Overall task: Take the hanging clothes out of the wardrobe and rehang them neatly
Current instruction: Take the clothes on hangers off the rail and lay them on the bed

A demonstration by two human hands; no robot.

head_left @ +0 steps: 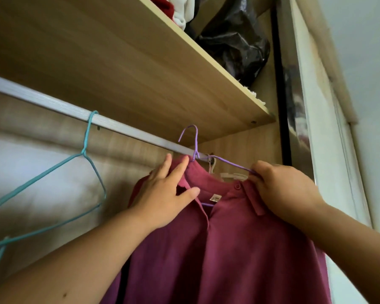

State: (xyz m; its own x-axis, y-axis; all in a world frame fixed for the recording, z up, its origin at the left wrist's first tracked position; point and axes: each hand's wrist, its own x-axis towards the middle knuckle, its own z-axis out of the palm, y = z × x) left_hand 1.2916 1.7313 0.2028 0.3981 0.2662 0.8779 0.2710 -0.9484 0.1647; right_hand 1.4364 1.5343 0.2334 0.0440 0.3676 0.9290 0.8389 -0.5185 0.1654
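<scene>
Left hand point(169, 198) lies spread flat on the collar of the shirt point(228, 249). Right hand point(281, 187) pinches the wire of the hanger point(196, 142), right of centre. Shirt hangs on it, lower centre. Hook is up by the rail point(53, 104); can't tell if it's over.

Best move: lift the hook clear over the rail, collar centred, shoulders level.

Snag risk: white hanger point(233, 175) just behind. Teal hanger point(88, 132) at left, well apart. Shelf point(140, 62) close above limits lift.
</scene>
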